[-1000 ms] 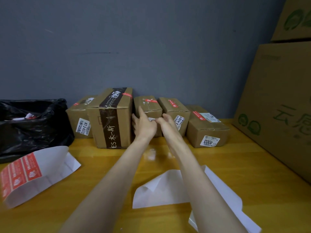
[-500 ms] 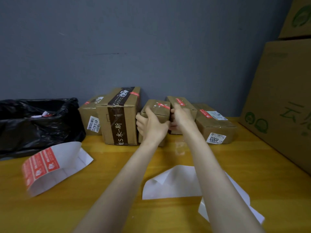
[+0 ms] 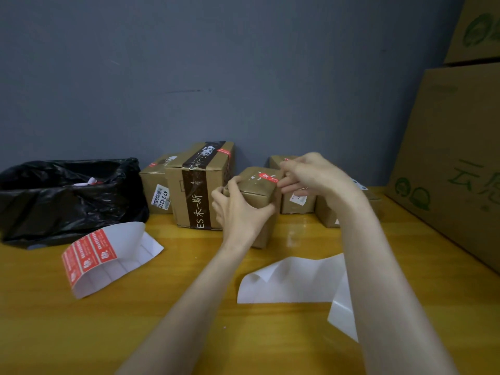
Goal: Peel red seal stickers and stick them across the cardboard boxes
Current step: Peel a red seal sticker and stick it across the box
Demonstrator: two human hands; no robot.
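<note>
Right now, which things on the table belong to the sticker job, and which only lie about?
Job: small box, red seal sticker, sticker sheet, other boxes, left hand, right hand.
Lying about: black bag, blank backing paper, large cartons.

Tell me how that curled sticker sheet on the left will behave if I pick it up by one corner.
Likely floppy: the sticker sheet is thin backing paper, arched up off the table. Probably very light, so a push may simply slide it across the glossy wood.
</note>
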